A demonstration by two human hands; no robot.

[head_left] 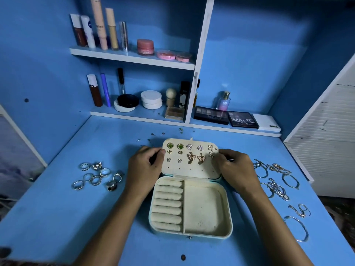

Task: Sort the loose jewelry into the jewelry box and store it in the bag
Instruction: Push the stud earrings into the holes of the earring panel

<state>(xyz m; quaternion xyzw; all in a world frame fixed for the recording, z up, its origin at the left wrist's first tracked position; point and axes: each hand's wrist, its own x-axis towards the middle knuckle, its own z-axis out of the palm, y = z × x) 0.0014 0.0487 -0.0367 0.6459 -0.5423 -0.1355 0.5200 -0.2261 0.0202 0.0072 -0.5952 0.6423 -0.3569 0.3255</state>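
I see rings (97, 176) loose at left. My left hand (145, 167) pinches the box (192, 206) lid's left edge; my right hand (237, 168) curls at its right edge, grasp unclear. Bracelets (278, 185) tangle at right.

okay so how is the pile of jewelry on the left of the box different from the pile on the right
The left pile is small rings bunched close together; the right pile is bangles and chains, much larger loops. The left pile stays in one tight cluster, while the right pile trails down the desk toward the near edge. Several pieces in the right pile look tangled together; the rings mostly lie apart or just touching. Both are silvery, lie loose on the blue desk, and are outside the open jewelry box.
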